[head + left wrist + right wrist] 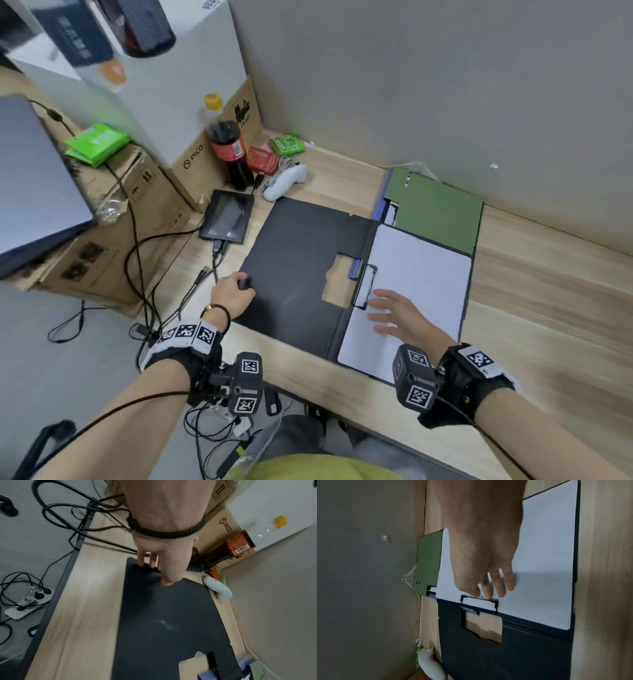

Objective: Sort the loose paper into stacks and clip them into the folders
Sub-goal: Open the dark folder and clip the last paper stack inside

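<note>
Lying open on the wooden surface, black folder with white paper clipped inside, left hand pinching the cover's edge, right hand hovering spread over the paper.

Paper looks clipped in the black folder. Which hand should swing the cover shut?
Left. The left hand already grips the cover's outer edge; the right hand hovers open over the paper near the clip.

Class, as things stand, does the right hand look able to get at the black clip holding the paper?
Probably yes. The right hand hovers open over the paper, with fingertips right at the black clip and nothing in between.
</note>
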The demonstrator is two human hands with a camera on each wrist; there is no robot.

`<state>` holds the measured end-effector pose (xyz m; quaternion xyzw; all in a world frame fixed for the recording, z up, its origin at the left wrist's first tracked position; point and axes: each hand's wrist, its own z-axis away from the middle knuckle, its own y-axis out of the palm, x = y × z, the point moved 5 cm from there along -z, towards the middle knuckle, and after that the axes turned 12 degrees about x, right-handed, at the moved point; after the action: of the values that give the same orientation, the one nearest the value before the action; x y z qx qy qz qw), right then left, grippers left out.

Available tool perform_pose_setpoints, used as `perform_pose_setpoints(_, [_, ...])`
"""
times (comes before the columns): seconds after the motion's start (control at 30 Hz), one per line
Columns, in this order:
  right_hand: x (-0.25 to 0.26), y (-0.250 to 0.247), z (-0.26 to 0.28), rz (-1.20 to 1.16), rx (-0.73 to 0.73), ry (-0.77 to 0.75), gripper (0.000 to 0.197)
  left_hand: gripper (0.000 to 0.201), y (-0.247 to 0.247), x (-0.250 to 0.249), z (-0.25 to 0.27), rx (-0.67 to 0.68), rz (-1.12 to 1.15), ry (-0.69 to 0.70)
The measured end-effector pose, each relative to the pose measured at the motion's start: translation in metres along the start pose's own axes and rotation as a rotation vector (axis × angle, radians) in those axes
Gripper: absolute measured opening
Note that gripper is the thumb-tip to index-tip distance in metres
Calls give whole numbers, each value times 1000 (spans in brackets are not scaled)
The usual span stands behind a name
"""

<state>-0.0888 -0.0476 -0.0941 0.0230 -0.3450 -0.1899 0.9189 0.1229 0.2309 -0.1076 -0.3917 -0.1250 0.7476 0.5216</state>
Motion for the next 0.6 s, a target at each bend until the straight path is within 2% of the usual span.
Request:
perform_pose_setpoints(0.17, [0,0,-8,-39,-19,8,27,53,1,6,0,-25,29,-23])
perform_pose_setpoints(0.33, [-3,-5,-8,-51,-61,6,33,56,2,14,-5,66,264,-59])
perform_pose_setpoints(0.43, [8,-13,-7,-41,-76,-11,35,44,-12,-7,6,143,358,76])
perform_pose_setpoints(0.53, [32,-18,-3,-40,-86,-38,37,50,-35,-40,23,244,439,233])
perform_pose_setpoints(0.6, [52,-15,3,-85,-85,-80,31,50,-45,-71,40,345,527,336])
